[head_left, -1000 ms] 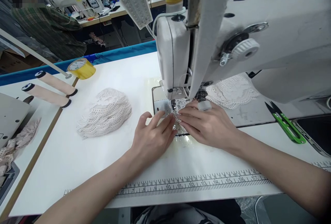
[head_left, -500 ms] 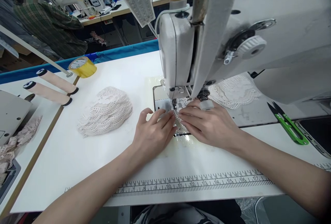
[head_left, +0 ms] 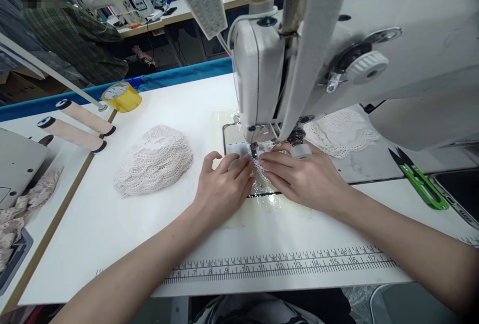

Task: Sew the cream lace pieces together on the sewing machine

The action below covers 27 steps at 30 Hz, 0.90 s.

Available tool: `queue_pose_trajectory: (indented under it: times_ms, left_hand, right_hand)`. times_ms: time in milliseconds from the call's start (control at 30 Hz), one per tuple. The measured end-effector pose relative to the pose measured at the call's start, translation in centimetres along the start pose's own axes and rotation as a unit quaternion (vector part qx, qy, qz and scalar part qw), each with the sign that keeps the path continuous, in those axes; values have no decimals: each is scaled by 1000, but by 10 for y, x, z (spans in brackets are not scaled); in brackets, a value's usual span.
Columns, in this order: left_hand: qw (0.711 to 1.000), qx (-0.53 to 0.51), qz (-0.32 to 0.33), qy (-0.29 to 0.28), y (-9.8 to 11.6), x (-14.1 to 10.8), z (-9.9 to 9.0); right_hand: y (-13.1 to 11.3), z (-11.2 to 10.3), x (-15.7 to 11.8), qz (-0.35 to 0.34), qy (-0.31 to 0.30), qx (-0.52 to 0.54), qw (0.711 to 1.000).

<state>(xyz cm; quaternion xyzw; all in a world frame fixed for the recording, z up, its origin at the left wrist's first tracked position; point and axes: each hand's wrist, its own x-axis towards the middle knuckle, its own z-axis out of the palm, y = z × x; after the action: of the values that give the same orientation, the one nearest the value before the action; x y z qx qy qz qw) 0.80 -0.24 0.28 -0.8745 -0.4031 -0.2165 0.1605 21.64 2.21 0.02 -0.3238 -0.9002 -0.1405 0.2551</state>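
A small piece of white lace (head_left: 265,150) lies under the presser foot (head_left: 254,150) of a white sewing machine (head_left: 262,74). My left hand (head_left: 224,181) is at the left of the foot, its fingers bent and drawn together, the tips at the lace edge. On the other side, my right hand (head_left: 301,171) has its fingers close together on the lace, pressing it against the metal needle plate (head_left: 234,137). Part of the lace is hidden beneath my right fingers. Both hands are very near the needle area.
A lace bundle (head_left: 155,162) lies on the left; more lace (head_left: 342,132) lies behind my right hand. Green thread snips (head_left: 422,184) and a phone (head_left: 458,189) are at right. Yellow tape (head_left: 121,97) and thread cones (head_left: 71,134) stand back left. Beyond sits another person (head_left: 75,39).
The view has shifted slightly, moving everything a little to the right. Both hands keep nearly the same place by the presser foot, and the lace shows only a slight shift.
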Motion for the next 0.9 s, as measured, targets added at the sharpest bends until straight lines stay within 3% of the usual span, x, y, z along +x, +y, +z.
queue_pose_trajectory:
  times_ms: [667,900]
  left_hand:
    - [1000,-9,-21,-9,-4,1,5]
    - [1000,-1,-10,14,4,0,0]
  right_hand:
    - [2,2,2,29,-33,-32,999]
    - [6,3,3,20,-11,-31,999]
